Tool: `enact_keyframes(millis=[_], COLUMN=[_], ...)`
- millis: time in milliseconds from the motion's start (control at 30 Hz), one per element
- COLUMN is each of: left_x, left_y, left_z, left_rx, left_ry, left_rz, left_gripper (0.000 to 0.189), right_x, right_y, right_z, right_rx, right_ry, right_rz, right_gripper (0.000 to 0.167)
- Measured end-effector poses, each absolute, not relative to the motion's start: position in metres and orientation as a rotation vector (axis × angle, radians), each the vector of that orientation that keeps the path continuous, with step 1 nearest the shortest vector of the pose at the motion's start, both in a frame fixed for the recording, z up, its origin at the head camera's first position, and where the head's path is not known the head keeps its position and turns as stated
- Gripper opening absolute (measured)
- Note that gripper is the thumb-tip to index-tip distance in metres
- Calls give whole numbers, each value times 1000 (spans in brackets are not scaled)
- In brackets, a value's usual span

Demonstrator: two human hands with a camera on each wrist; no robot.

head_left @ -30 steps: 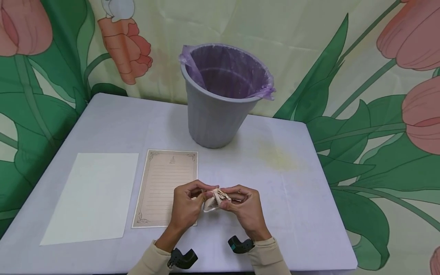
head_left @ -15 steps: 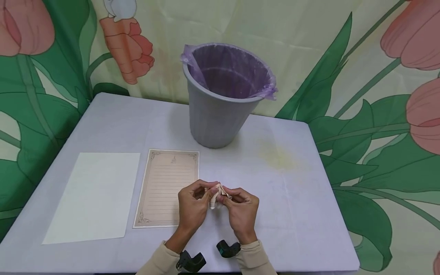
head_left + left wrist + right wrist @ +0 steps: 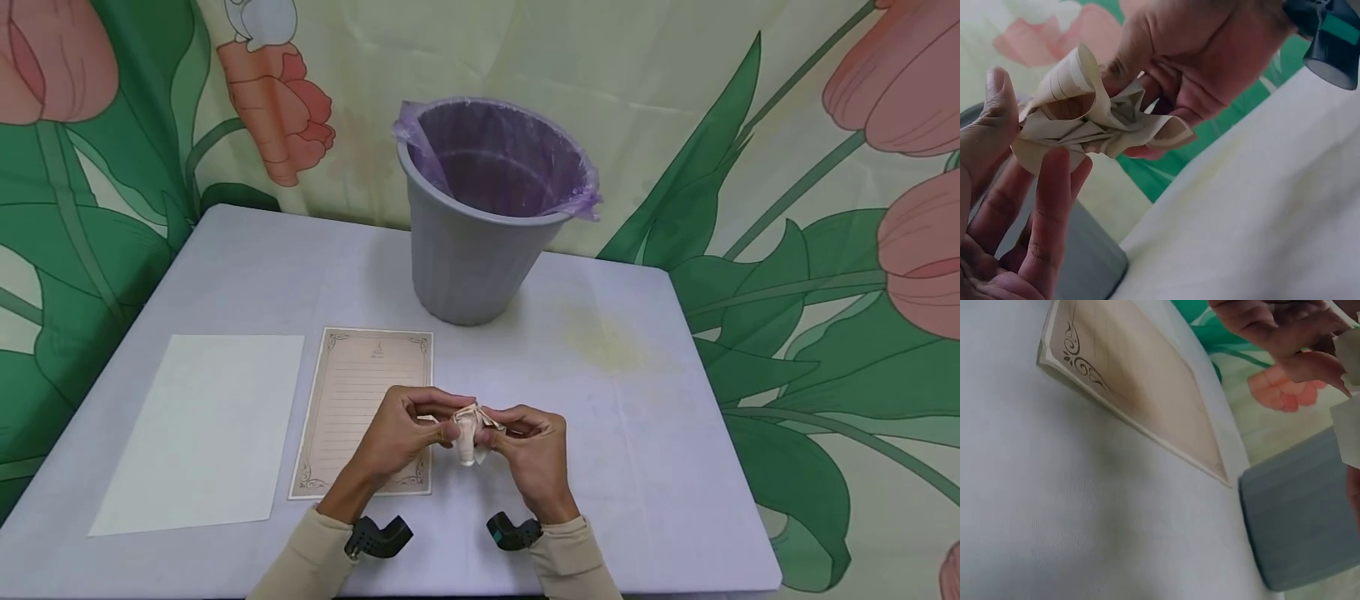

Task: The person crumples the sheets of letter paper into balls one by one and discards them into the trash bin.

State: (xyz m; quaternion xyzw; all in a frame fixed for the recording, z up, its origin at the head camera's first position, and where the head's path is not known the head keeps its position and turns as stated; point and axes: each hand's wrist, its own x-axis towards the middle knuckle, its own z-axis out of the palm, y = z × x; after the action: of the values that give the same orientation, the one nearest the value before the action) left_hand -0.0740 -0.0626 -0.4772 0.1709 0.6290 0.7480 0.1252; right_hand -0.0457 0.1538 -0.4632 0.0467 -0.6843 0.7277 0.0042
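A small crumpled sheet of lined cream paper (image 3: 467, 440) is held above the front of the table between both hands. My left hand (image 3: 399, 433) pinches its left side with thumb and fingers. From the other side, my right hand (image 3: 538, 458) grips it between thumb and fingers. Up close in the left wrist view, the crumpled paper (image 3: 1094, 122) shows folds, a curled flap and printed lines. The right wrist view catches just an edge of that paper (image 3: 1349, 428). Beneath the left hand lies a flat stack of beige lined letter paper (image 3: 352, 400) with ornamental corners.
A grey bin (image 3: 468, 267) with a purple liner bag (image 3: 495, 171) stands at the back of the white-covered table (image 3: 637, 500). A plain white sheet (image 3: 202, 433) lies at the left. Behind hangs a flower-printed cloth (image 3: 660, 100).
The paper has been turned and squeezed between the fingers, a rolled part now pointing down. My left hand moved right, then back left, its wrist swinging outward.
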Motion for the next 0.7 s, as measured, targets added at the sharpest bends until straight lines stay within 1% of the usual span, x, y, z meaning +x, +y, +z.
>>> enact_keyframes(millis=[167, 267, 400, 533, 700], left_x=[-74, -74, -73, -69, -63], left_y=[-60, -57, -53, -44, -32], left_z=[-474, -473, -476, -478, -477], left_rx=[512, 553, 579, 533, 406], left_ry=[1902, 1858, 1832, 1904, 2103], left_rz=[2170, 2190, 2222, 2266, 2319], left_gripper=[38, 41, 45, 34, 26], right_x=[-45, -44, -43, -41, -38], right_y=[153, 151, 148, 143, 134], right_z=[-461, -460, -459, -460, -468], right_rx=[200, 212, 242, 217, 174], right_ry=[-2180, -2186, -2211, -2181, -2102], right_rz=[2262, 2254, 2148, 2047, 1975], right_gripper=[33, 31, 24, 18, 18])
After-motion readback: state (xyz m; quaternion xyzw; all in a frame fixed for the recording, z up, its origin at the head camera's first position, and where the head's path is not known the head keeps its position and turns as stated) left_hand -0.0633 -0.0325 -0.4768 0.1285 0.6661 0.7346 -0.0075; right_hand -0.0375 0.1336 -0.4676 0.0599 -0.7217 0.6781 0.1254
